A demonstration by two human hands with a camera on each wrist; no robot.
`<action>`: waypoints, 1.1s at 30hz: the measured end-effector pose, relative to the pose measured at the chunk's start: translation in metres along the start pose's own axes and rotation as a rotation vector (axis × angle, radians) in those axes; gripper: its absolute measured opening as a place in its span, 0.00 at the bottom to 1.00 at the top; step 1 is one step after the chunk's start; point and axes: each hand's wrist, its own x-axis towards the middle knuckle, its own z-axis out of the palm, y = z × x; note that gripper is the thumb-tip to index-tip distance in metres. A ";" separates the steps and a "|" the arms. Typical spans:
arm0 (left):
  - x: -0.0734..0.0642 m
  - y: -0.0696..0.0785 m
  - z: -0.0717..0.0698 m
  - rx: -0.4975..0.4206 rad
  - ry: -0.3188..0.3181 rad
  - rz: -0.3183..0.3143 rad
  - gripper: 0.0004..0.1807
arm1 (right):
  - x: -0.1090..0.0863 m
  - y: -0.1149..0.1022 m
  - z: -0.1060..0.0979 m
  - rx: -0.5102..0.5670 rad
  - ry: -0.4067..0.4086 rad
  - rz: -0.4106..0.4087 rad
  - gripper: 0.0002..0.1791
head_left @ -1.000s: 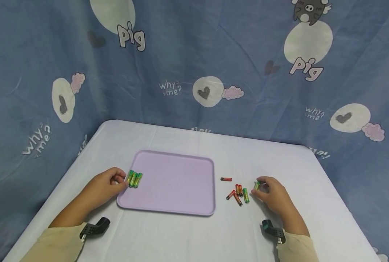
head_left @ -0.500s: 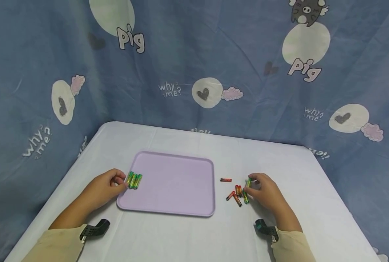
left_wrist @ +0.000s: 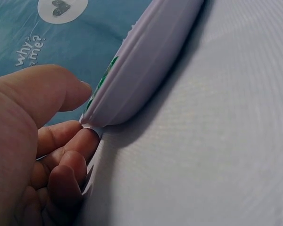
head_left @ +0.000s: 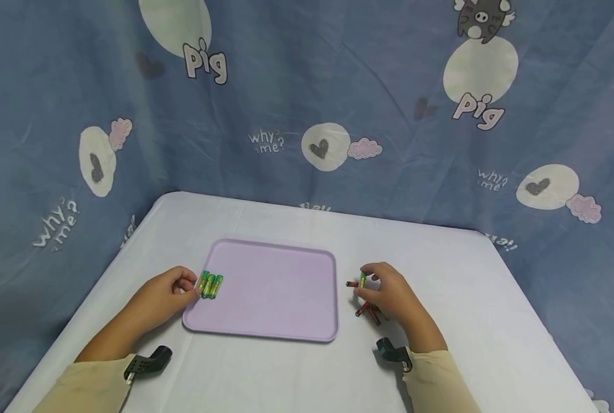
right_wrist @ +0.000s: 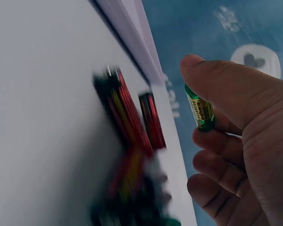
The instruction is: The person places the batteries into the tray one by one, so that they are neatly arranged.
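In the head view my right hand [head_left: 392, 292] pinches a green-and-yellow battery [head_left: 362, 280] between thumb and fingers, above the table just right of the tray. The right wrist view shows this battery [right_wrist: 200, 108] upright under the thumb. Below that hand lie several red batteries [head_left: 364, 308], partly covered by it and blurred in the right wrist view. My left hand [head_left: 164, 295] grips the left rim of the lilac tray [head_left: 265, 287], thumb above and fingers at the underside. Beside the thumb, 3 green batteries [head_left: 211, 285] lie side by side on the tray.
A white cloth covers the table [head_left: 286, 373]. Behind it hangs a blue curtain [head_left: 265, 86] with printed pigs and words. One red battery [head_left: 352, 284] lies close to the tray's right edge. Each wrist carries a black camera mount [head_left: 149, 361].
My right hand has moved left with the green battery, passing over the red batteries toward the tray. My left hand has kept its place at the tray rim.
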 end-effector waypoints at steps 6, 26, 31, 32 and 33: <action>0.000 0.000 0.000 -0.001 0.002 0.001 0.18 | 0.010 -0.017 0.012 0.024 -0.034 -0.042 0.31; 0.002 -0.007 0.002 0.016 0.015 -0.004 0.18 | 0.041 -0.078 0.035 -0.008 -0.104 -0.298 0.28; 0.002 -0.005 0.002 0.007 0.010 -0.009 0.18 | 0.048 -0.091 0.042 -0.025 -0.136 -0.325 0.28; 0.002 -0.005 0.002 0.006 0.008 -0.011 0.18 | 0.050 -0.093 0.043 -0.028 -0.142 -0.326 0.28; 0.002 -0.004 0.002 0.004 0.008 -0.012 0.18 | 0.051 -0.096 0.044 -0.030 -0.149 -0.328 0.28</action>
